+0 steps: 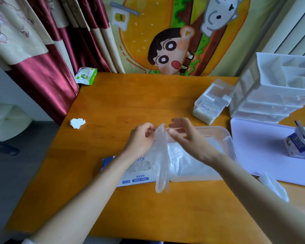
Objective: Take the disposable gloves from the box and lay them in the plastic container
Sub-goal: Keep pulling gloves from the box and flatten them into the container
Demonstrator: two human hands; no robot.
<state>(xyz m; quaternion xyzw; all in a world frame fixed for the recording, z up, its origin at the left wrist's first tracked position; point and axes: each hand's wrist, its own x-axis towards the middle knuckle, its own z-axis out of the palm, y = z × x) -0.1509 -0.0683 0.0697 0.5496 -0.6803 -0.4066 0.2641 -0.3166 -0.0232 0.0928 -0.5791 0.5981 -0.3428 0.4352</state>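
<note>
Box (130, 175) label reads, perhaps, "500".

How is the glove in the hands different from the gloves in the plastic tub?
The held glove hangs single and stretched out, fingers down; the gloves in the plastic container lie flat in a crumpled pile. The held one is pinched by the left hand and right hand; the pile is untouched. Both are clear plastic.
</note>
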